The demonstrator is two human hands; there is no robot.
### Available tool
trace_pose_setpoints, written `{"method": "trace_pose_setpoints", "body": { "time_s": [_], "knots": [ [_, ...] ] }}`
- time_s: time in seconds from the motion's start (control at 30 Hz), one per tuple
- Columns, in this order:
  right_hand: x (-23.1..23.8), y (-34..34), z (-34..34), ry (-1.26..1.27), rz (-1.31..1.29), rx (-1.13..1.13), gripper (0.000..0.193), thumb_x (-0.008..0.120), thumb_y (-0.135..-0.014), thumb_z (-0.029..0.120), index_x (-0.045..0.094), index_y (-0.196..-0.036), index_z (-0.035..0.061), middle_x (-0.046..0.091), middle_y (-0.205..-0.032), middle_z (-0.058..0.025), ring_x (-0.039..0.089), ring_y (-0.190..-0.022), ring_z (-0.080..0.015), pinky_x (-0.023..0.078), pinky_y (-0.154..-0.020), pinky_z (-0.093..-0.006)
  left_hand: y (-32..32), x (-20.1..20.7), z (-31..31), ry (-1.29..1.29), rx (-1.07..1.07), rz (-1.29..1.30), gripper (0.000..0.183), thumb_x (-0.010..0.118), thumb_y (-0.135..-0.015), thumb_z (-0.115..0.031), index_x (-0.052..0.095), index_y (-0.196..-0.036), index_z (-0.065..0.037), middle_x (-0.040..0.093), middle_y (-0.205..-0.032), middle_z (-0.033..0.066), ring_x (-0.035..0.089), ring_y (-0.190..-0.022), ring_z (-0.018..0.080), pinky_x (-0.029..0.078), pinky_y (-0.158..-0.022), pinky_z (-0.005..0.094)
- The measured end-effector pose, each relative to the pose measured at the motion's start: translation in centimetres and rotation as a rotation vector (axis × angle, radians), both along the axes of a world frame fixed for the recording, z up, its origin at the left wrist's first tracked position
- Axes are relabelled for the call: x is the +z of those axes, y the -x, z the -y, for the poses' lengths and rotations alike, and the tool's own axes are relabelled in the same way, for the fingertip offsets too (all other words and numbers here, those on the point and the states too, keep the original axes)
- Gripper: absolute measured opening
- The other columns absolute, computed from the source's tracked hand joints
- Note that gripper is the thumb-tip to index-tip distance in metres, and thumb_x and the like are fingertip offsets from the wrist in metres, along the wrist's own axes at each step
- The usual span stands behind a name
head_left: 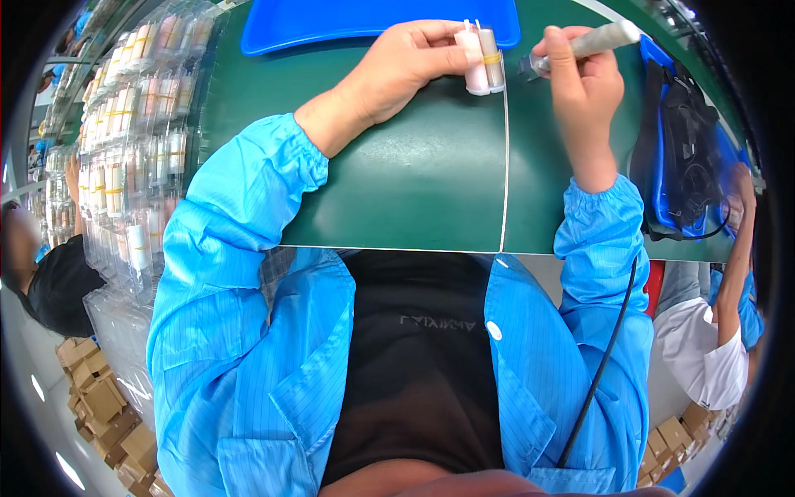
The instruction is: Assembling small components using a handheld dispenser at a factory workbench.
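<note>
My left hand is closed on a battery pack, gripping it between thumb and fingers above the green table. The pack looks like upright cylinders side by side, one pale pink and one grey-beige, with a yellow band and thin white tabs on top. My right hand is closed round a hand tool with a thick light-grey handle. The tool's dark, blocky tip points left toward the pack, with a small gap between them. What kind of tool it is I cannot make out.
A blue tray lies at the far side of the green table. Clear plastic trays of similar packs are stacked at the left. Black material fills a blue tray at the right. People sit on both sides; cardboard boxes are behind.
</note>
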State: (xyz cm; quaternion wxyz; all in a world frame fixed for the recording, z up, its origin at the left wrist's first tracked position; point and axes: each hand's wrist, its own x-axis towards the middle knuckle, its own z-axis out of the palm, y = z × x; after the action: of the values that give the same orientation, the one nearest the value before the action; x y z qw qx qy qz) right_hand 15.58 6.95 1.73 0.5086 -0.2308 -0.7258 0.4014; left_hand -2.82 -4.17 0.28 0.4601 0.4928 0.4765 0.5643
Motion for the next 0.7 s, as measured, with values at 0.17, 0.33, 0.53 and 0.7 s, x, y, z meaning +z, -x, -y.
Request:
{"method": "trace_pose_setpoints", "body": {
  "time_s": [0.17,0.33,0.53,0.7],
  "knots": [
    [-0.8,0.1,0.6,0.011,0.13,0.013,0.018,0.067,-0.095,0.018,0.06,-0.094,0.001,0.068,-0.077,-0.0044,0.062,-0.068,-0.0083,0.049,-0.062,-0.0221,0.8,0.1,-0.1,0.063,-0.158,0.436,0.038,0.066,-0.093,-0.025,0.062,-0.119,0.003,0.067,-0.112,0.0122,0.065,-0.103,0.0208,0.049,-0.098,0.0343],
    [-1.5,0.3,0.9,-0.139,0.258,0.006,0.019,0.068,-0.093,0.018,0.06,-0.095,0.0007,0.07,-0.078,-0.006,0.064,-0.069,-0.0096,0.05,-0.062,-0.0234,1.1,0.1,0.1,0.123,-0.257,0.576,0.041,0.062,-0.095,-0.023,0.058,-0.125,0.003,0.064,-0.117,0.0157,0.065,-0.107,0.0246,0.051,-0.098,0.0393],
    [-1.3,0.5,0.8,-0.111,0.278,0.022,0.018,0.067,-0.094,0.018,0.061,-0.096,0.0009,0.07,-0.078,-0.0069,0.065,-0.069,-0.0106,0.051,-0.063,-0.0238,1.1,0.4,0.3,0.156,-0.305,0.629,0.041,0.061,-0.096,-0.023,0.056,-0.128,0.003,0.064,-0.116,0.017,0.065,-0.109,0.0266,0.053,-0.097,0.0446],
    [-1.3,0.5,0.9,-0.119,0.275,0.026,0.018,0.067,-0.094,0.018,0.061,-0.096,0.0008,0.07,-0.078,-0.0066,0.065,-0.069,-0.0105,0.051,-0.063,-0.0239,1.2,-0.2,-0.1,0.146,-0.28,0.505,0.04,0.064,-0.094,-0.025,0.059,-0.124,0.001,0.066,-0.112,0.0134,0.066,-0.104,0.0223,0.056,-0.091,0.0384]
  ]
}}
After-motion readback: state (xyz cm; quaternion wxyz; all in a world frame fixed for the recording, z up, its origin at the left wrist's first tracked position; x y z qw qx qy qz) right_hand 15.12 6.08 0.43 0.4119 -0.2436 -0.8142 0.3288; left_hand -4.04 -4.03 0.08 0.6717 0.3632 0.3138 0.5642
